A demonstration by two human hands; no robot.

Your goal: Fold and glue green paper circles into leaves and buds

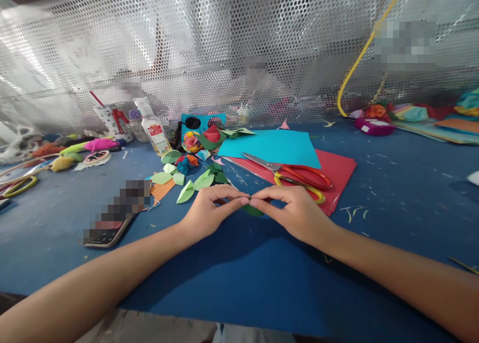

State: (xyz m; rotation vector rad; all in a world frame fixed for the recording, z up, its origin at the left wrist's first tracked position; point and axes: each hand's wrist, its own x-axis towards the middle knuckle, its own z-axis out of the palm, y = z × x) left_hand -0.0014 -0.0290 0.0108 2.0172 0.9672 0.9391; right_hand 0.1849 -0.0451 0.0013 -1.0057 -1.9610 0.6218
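My left hand (209,208) and my right hand (294,210) meet at the fingertips over the blue table. Both are pinched on a small dark green paper leaf (253,211), which shows just below the fingers; its upper part is hidden by them. Behind my right hand lie scissors (284,171) with red and yellow handles, resting across red paper sheets (337,175) and a bright blue sheet (277,143). Several light green paper leaves (190,188) lie beyond my left hand, beside small crumpled paper flowers (186,163).
A phone (108,233) lies left of my left hand. Farther back stand a glue bottle (155,131) and a patterned cup (112,121). Coloured yarn (90,146) sits at the left. A perforated metal screen (209,43) rises behind the table, with a yellow cable (359,58) hanging there.
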